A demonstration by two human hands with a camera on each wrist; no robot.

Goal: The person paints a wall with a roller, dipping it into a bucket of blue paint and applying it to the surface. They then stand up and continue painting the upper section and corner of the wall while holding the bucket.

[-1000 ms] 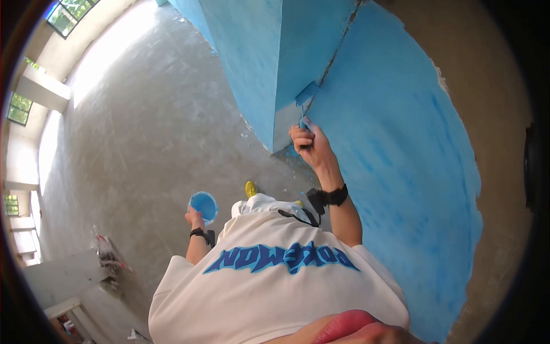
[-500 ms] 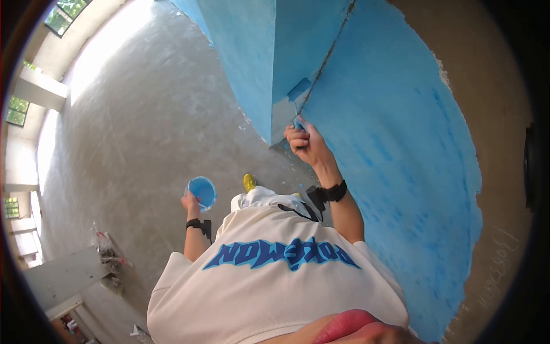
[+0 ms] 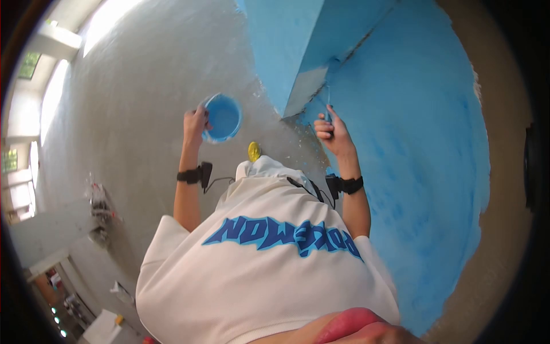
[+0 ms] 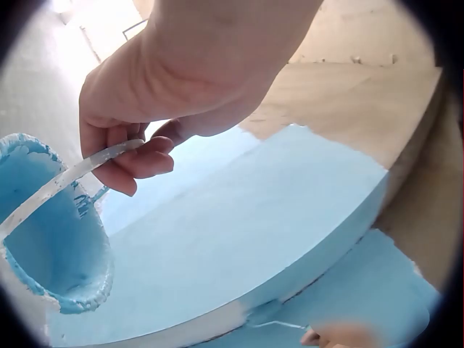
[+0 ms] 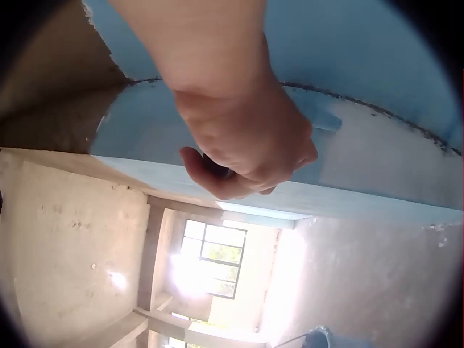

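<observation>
My left hand (image 3: pixel 195 121) holds a small bucket of blue paint (image 3: pixel 223 117) up at chest height. In the left wrist view its fingers (image 4: pixel 134 163) curl round the white wire handle (image 4: pixel 65 180) above the paint-coated bucket (image 4: pixel 54 246). My right hand (image 3: pixel 330 127) grips the thin handle of a small paint roller (image 3: pixel 327 103) at the wall corner, next to an unpainted grey strip (image 3: pixel 306 86). In the right wrist view the hand (image 5: pixel 243 156) is closed round a dark grip in front of the column edge. The roller head (image 4: pixel 264 313) lies on that strip.
Blue-painted walls (image 3: pixel 412 149) and a projecting column (image 3: pixel 292 40) stand ahead and to the right, with bare plaster at the far right. The concrete floor (image 3: pixel 143 74) stretches left. A yellow shoe tip (image 3: pixel 254 151) shows below. Debris and boards (image 3: pixel 94 200) lie at the left.
My left hand has lifted the bucket from hip level up toward the wall. The right hand has stayed at the corner with the roller, and my head has turned.
</observation>
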